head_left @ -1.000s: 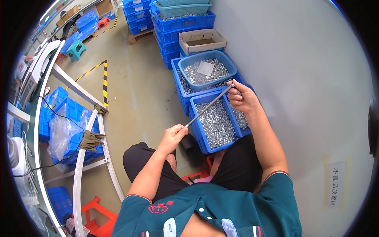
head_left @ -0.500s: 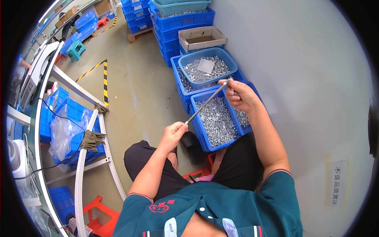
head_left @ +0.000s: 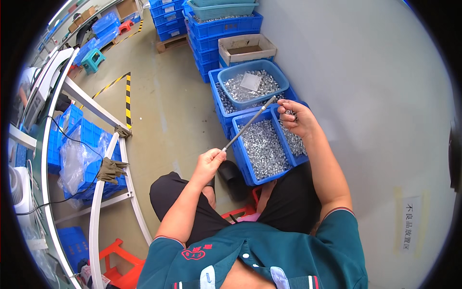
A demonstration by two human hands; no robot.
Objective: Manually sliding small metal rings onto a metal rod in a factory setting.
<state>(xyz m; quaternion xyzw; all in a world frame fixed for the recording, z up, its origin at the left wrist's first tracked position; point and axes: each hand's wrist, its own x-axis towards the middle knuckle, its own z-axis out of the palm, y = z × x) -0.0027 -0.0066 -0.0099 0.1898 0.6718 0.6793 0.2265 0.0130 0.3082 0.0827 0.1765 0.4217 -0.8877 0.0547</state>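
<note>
My left hand (head_left: 209, 164) is closed round the lower end of a thin grey metal rod (head_left: 247, 126), which slants up to the right. Just beside the rod's far tip is my right hand (head_left: 301, 121), its fingers curled round several small shiny metal parts. A gap separates the fingertips from the tip. Below the rod, a divided blue crate (head_left: 248, 171) holds heaps of small silvery metal parts (head_left: 266, 148). Behind it, a light-blue basin (head_left: 225, 89) contains more of them with a pale square card (head_left: 250, 81) on top.
Stacked blue crates (head_left: 204, 50) and an open white-brown box (head_left: 247, 50) stand farther back. A grey wall (head_left: 365, 96) runs along the right. To the left is a white-framed workbench (head_left: 96, 106), with gloves (head_left: 112, 170) hanging on its frame. A red stool (head_left: 118, 269) stands below.
My right hand has come off the rod's far tip and moved slightly right. The left hand still grips the rod, nearly in the same place.
</note>
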